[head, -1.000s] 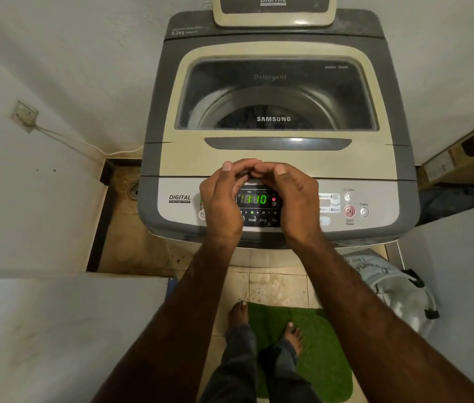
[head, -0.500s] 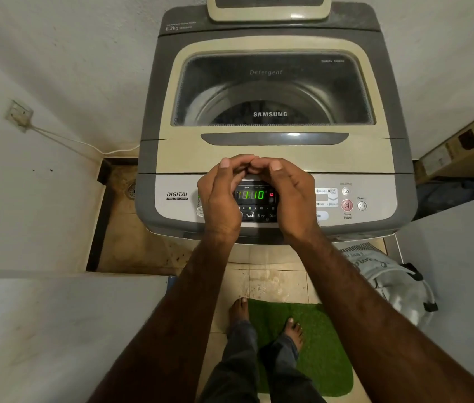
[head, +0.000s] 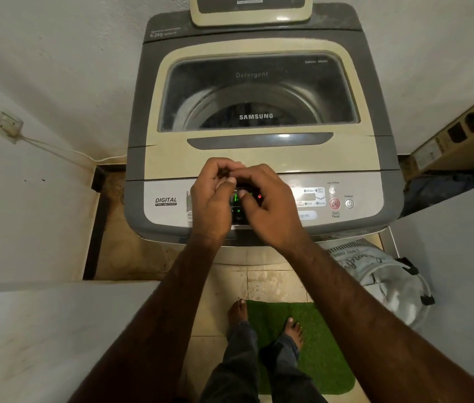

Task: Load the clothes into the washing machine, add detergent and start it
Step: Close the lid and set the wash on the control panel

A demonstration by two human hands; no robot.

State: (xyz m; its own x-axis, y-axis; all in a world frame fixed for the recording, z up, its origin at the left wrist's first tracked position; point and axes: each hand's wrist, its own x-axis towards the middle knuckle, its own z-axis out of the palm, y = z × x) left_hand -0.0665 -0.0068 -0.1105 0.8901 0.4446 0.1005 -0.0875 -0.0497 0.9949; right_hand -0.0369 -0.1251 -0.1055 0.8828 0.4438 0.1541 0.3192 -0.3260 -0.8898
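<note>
The top-loading washing machine (head: 259, 161) stands in front of me with its glass lid (head: 259, 91) closed. Dark laundry shows dimly in the drum through the glass. My left hand (head: 212, 199) and my right hand (head: 270, 207) hover together over the control panel (head: 166, 202). Their fingers are curled and the fingertips touch each other; I see nothing held between them. They cover most of the lit green display (head: 237, 199). The red start/pause button (head: 334, 203) and the power button (head: 349, 203) lie uncovered to the right of my hands.
A grey laundry bag (head: 384, 274) slumps on the floor at the machine's right front corner. My bare feet stand at a green mat (head: 317, 344). White walls close in on both sides. A cardboard box (head: 456, 135) sits right; a wall socket (head: 9, 126) with cable is left.
My hands have drawn closer together over the panel, and the right thumb now hides the display digits that were readable before. The machine is unchanged.
</note>
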